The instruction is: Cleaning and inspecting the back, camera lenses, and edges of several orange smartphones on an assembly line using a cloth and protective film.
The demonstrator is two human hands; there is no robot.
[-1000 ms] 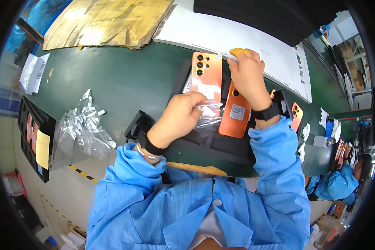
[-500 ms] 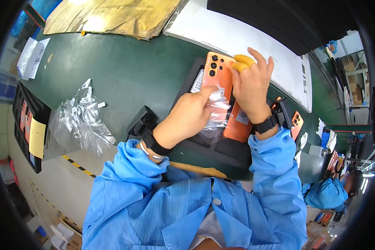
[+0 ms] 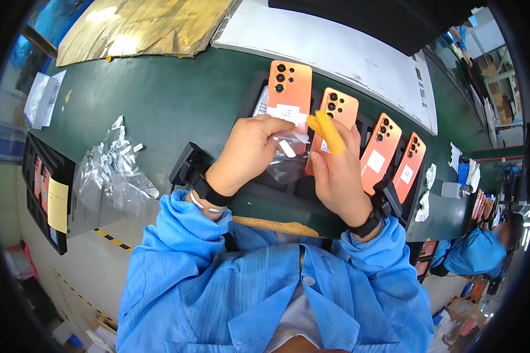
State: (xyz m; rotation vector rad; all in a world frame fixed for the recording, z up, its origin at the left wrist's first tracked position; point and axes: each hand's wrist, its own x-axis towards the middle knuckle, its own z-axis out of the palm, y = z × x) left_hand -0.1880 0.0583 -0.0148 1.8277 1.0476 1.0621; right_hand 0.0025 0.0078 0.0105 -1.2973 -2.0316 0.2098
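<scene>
An orange phone [image 3: 292, 88] lies back up in a dark tray [image 3: 256, 88], its black camera lenses at the far end and a white label on its lower part. My left hand [image 3: 244, 147] is closed at the phone's near end, its fingers pinching crumpled clear plastic film [image 3: 288, 167] with a white tab. To the right of the label is my right hand [image 3: 338, 170], its fingers apart and two of them in yellow finger cots. It partly covers a second orange phone [image 3: 343, 103]. I cannot tell whether a yellow fingertip touches the first phone.
More orange phones [image 3: 383, 138] lie further right in the tray. Crumpled clear film [image 3: 115, 170] lies at the table's left. A white board [image 3: 335, 53] and a yellowish sheet [image 3: 141, 26] line the far side. A black tray [image 3: 47, 194] stands at left; a co-worker [image 3: 477, 253] is at right.
My right hand has come down from the phone's upper right side to beside its label. My left hand has moved slightly left, and more of the phones on the right now show.
</scene>
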